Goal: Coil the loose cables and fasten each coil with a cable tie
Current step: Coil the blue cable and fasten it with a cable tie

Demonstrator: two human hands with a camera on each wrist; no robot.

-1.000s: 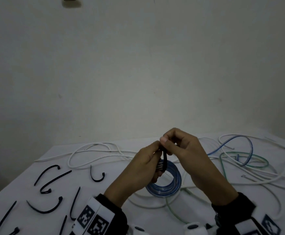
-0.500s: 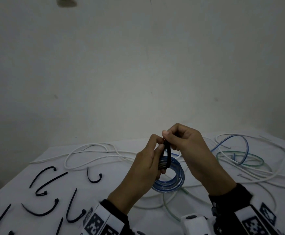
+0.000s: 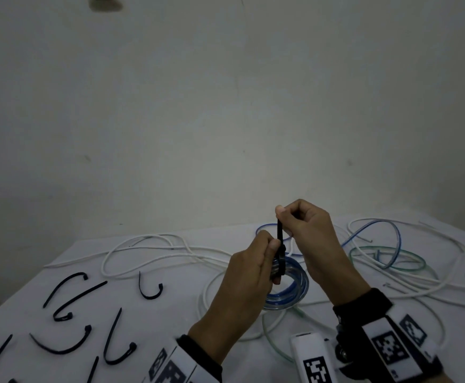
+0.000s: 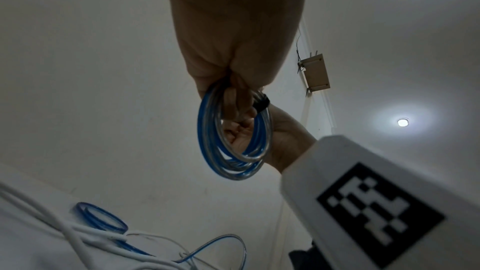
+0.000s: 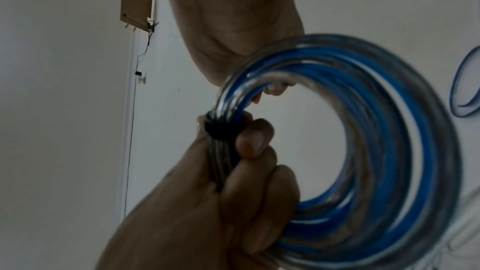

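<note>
A blue-and-clear cable coil point(image 3: 295, 288) is held above the white table point(image 3: 170, 313). My left hand point(image 3: 272, 251) grips the coil's left side, fingers curled round the bundled strands. A black cable tie point(image 3: 280, 236) is wrapped round that bundle, and its tail stands straight up. My right hand point(image 3: 283, 218) pinches the tail's top between thumb and forefinger. In the left wrist view the coil point(image 4: 207, 130) hangs from my left hand point(image 4: 233, 81), with the tie band point(image 4: 261, 104) at its upper right. The right wrist view shows the tie band point(image 5: 221, 128) snug round the coil point(image 5: 405, 151).
Several loose black cable ties point(image 3: 68, 297) lie on the table's left part. Long white cables point(image 3: 148, 244) wind across the middle and right. A loose blue cable point(image 3: 386, 230) and a green cable loop point(image 3: 391, 258) lie at the right. A bare wall stands behind.
My right hand has drawn the tie's tail upward, so the wide loop has closed to a snug band round the coil. My left hand has kept its grip.
</note>
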